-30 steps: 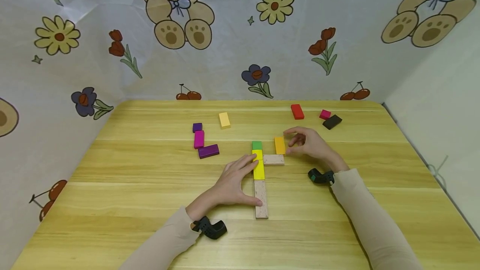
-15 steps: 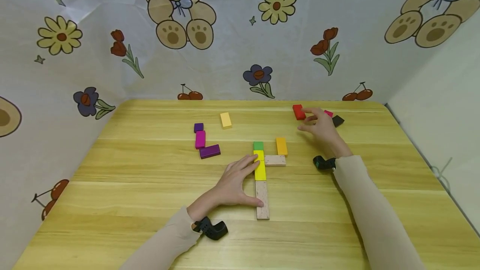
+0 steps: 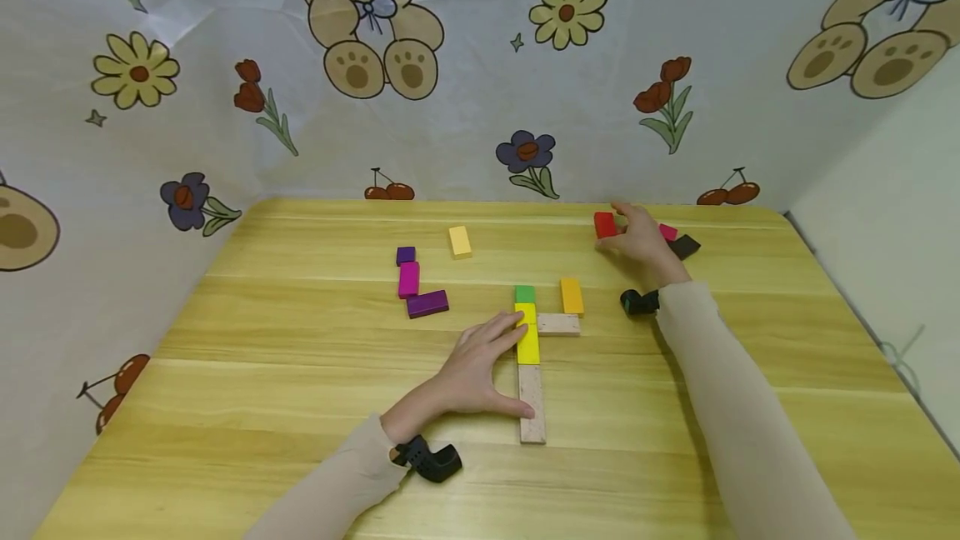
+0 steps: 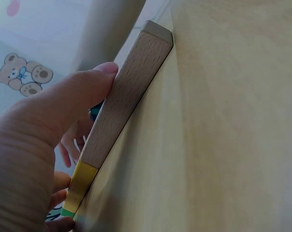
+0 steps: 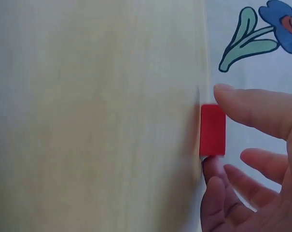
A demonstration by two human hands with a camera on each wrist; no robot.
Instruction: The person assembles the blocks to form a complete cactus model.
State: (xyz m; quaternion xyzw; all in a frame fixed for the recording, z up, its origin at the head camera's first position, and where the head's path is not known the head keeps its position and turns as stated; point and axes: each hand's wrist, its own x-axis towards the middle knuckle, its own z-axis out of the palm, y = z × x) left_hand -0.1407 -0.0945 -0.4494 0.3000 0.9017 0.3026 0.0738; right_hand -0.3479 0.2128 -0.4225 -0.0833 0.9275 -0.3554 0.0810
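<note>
My left hand rests along a row of blocks, fingertips on the yellow block and thumb on the plain wooden block. A green block tops that row. To its right lie another plain wooden block and an orange block. At the table's far side, my right hand spreads around a red block. In the right wrist view, fingers show at one end of the red block and the thumb at the other; a firm grip is not visible.
Left of the row lie a small dark purple block, a magenta block and a purple block. A pale yellow block sits farther back. Beside the right hand are a pink block and a black block.
My right hand has left the orange block's side and moved up and away to the red block. My left hand has stayed on the row. The view has shifted slightly.
</note>
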